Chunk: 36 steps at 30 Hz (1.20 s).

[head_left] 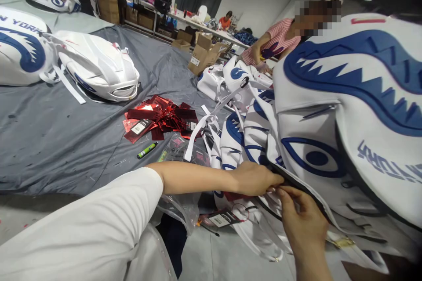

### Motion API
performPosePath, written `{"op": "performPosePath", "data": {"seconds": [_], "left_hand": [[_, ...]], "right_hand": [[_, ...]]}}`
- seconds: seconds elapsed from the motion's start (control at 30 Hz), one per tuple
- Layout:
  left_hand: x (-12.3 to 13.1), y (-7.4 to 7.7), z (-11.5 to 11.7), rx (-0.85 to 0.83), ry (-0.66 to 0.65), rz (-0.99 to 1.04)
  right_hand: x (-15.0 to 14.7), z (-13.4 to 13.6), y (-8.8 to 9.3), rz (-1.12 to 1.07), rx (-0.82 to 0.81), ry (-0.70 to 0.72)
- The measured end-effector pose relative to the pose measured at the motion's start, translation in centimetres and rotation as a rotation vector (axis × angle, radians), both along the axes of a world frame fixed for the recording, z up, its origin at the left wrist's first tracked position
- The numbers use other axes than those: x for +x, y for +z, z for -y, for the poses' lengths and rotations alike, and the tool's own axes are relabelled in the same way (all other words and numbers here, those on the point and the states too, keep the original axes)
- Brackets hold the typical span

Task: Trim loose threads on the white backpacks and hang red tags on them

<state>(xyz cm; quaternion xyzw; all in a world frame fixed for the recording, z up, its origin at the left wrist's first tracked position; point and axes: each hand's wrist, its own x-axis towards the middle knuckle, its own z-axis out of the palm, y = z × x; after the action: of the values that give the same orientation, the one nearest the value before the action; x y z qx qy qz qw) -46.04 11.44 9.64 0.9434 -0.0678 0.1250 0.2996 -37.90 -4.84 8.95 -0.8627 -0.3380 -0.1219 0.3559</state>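
A large white backpack (306, 123) with a blue shark mouth and eye design stands at my right. My left hand (253, 178) reaches across and pinches at the backpack's dark zipper edge. Right beside it, my right hand (303, 217) has thumb and forefinger pressed together at the same edge. The fingertips nearly meet, and whatever small part lies between them is hidden. Below my left hand hangs a black tag (221, 218) with a white barcode label and a thin red loop. More white backpacks (232, 140) lean in a row behind the large one.
Red shiny tags (161, 116) lie heaped on the grey-covered table (108, 140), near a green marker (147, 150) and a clear plastic bag (184, 206). More white backpacks (102, 63) lie at left. A person in a striped shirt (281, 37) stands beyond; cardboard boxes (204, 52) are behind.
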Motion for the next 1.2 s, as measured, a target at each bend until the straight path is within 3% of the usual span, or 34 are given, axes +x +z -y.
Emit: {"op": "performPosePath", "data": {"seconds": [0.17, 0.33, 0.43, 0.83, 1.0, 1.2], "left_hand": [[-0.1, -0.1, -0.1, -0.018, -0.018, -0.092], [0.1, -0.8, 0.1, -0.027, 0.025, 0.046], [0.2, -1.1, 0.1, -0.023, -0.01, -0.02], [0.3, -1.4, 0.3, 0.019, 0.024, 0.093], [0.1, -1.7, 0.2, 0.022, -0.047, 0.046], [0.5, -2.9, 1.1, 0.031, 0.086, 0.201]], "right_hand": [[-0.2, -0.1, 0.1, -0.031, 0.014, -0.02], [-0.4, -0.2, 0.2, -0.052, 0.035, -0.028], [-0.4, -0.1, 0.1, -0.055, 0.031, -0.031], [-0.4, -0.2, 0.0, -0.041, 0.072, -0.003], [-0.4, -0.1, 0.0, -0.038, 0.06, -0.029], [-0.1, 0.1, -0.4, -0.002, 0.049, -0.035]]}}
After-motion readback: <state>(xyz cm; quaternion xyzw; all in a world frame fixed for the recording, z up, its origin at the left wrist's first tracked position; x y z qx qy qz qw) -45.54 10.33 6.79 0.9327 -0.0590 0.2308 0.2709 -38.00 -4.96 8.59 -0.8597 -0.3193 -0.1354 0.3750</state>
